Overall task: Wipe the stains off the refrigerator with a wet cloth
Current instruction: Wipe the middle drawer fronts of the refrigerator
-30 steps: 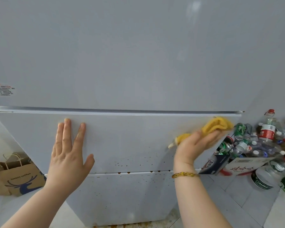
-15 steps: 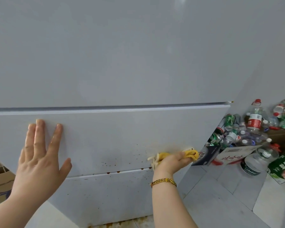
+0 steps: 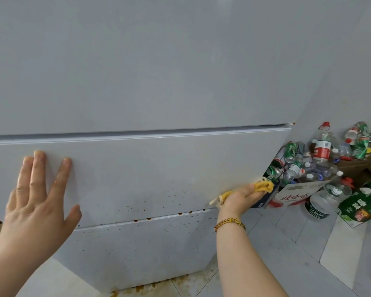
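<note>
Right hand (image 3: 238,197) grips cloth (image 3: 263,186) against refrigerator (image 3: 159,82); left hand (image 3: 36,202) flat; box (image 3: 298,194) seemingly holds bottles (image 3: 321,151).

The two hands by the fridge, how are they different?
The left hand lies flat with straight, spread fingers; the right hand curls around a yellow cloth. The left hand holds nothing and rests on the left side of the drawer front; the right hand is at its lower right corner. The right wrist wears a braided bracelet; the left wrist is bare. Both are at the same refrigerator drawer front.
</note>
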